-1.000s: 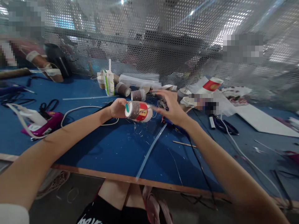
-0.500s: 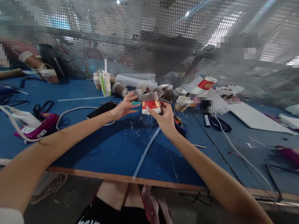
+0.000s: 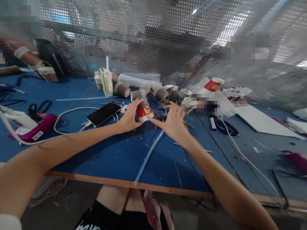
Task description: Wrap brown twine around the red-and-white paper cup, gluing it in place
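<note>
My left hand [image 3: 130, 117] is closed round a red and white paper cup [image 3: 145, 112], which is tilted above the blue table. Grey-brown cord covers the cup's upper part. To the right of the cup, my right hand [image 3: 174, 120] is open, thumb and fingers spread, with the thumb tip close to the cup's white rim. Just behind the cup lies another cord-wrapped cup [image 3: 137, 95], and a tangle of brown cord [image 3: 170, 99] sits behind my right hand.
A phone [image 3: 104, 113] on a white cable lies left, near a purple power strip [image 3: 39, 127]. A drink carton [image 3: 107, 82] stands behind. A clear glue stick [image 3: 148, 157] reaches the table's front edge. Scissors [image 3: 225, 126] and white board [image 3: 266, 121] are right.
The cup has passed from my right hand to my left and tilted, moving slightly left. My right hand has let go and opened; my left hand has closed on the cup.
</note>
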`<state>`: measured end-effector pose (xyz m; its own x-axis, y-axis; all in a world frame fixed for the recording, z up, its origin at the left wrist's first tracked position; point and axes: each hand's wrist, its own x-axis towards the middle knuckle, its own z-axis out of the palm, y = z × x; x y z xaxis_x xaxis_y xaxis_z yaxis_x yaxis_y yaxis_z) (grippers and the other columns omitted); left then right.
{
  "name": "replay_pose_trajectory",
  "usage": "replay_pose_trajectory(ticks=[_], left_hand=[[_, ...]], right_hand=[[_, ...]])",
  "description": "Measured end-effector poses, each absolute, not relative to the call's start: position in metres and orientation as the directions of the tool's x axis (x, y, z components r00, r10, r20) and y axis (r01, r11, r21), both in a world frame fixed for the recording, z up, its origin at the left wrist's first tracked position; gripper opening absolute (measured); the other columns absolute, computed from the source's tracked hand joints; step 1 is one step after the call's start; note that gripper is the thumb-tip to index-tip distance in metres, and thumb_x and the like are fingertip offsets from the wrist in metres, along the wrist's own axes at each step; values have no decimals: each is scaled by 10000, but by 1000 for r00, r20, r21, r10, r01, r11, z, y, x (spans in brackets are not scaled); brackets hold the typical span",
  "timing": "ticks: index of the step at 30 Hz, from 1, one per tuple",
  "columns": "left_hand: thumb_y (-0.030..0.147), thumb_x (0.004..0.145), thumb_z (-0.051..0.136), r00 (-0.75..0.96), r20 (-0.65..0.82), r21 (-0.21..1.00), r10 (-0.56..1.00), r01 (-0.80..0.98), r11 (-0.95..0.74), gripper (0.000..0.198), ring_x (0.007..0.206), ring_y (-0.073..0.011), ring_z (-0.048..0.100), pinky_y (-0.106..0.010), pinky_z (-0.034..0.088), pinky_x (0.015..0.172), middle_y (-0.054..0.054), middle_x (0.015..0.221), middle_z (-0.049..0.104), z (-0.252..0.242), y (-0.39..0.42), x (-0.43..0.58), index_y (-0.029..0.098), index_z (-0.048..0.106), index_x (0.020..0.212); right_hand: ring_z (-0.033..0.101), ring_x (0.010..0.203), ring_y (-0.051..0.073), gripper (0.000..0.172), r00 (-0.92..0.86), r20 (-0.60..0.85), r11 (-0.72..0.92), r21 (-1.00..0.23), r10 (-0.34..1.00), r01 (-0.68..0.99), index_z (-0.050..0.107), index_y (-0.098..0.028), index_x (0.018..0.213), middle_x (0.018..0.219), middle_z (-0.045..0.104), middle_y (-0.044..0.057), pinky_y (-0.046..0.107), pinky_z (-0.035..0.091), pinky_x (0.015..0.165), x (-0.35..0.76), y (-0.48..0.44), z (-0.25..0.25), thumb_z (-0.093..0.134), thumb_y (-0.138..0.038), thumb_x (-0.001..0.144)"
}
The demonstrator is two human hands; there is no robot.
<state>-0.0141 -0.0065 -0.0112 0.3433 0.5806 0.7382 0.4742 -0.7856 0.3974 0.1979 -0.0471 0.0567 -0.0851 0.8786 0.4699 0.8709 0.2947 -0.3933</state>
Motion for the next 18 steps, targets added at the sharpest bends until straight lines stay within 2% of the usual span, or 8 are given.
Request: replay_pose_trajectory(ticks=[2,4,7,9,11,14,18], left_hand=[[164,713,702,315,708,450,632,489,-747,839,1397,-362,439,-551,406,1173,-189,1449,445,-11,-5,-15,180,271,1434],[158,705,686,310,692,477,652,480,-736,816,1379,-354,457,-539,411,1171,-189,1427,444,-11,-4,-16,169,281,1414],[168,690,682,316,694,494,647,444,-748,813,1346,-336,490,-507,442,1151,-190,1391,443,-11,-4,-15,159,273,1393],[187,675,703,311,695,505,649,431,-748,829,1341,-334,496,-497,456,1140,-187,1388,436,-12,-6,-14,166,269,1381],[196,666,718,296,695,510,655,439,-740,837,1356,-339,484,-507,446,1149,-180,1396,436,-12,-8,-14,181,271,1373],[188,663,729,270,707,494,654,473,-729,850,1391,-353,451,-533,412,1173,-180,1428,442,-12,-8,-13,190,276,1382],[186,653,755,287,710,462,643,500,-733,851,1399,-364,441,-556,416,1160,-172,1430,476,-10,-5,-13,202,317,1382]], right_hand=[[478,1191,504,819,-52,418,154,-215,907,964,532,-140,1105,1244,524,262,661,419,911,229,-48,75,814,-673,551],[500,1115,500,801,-63,349,84,-45,935,995,555,-145,1065,1186,542,245,646,437,846,256,-52,88,826,-671,525],[526,1062,449,694,-70,147,52,119,987,991,551,-139,1087,1140,567,219,570,462,820,271,-60,89,838,-518,582],[522,1089,426,540,-47,26,42,151,999,988,542,-118,1108,1145,565,218,527,464,840,263,-64,82,756,-381,688],[518,1116,408,437,-25,10,23,148,1000,989,532,-96,1115,1155,549,222,504,456,870,250,-65,74,660,-294,747],[550,1108,398,412,56,70,-63,104,996,993,512,-53,1142,1164,521,248,475,464,871,233,-62,67,567,-299,817],[635,1040,378,452,163,59,-168,88,985,982,469,14,1215,1174,501,284,437,495,825,225,-58,71,480,-299,888]])
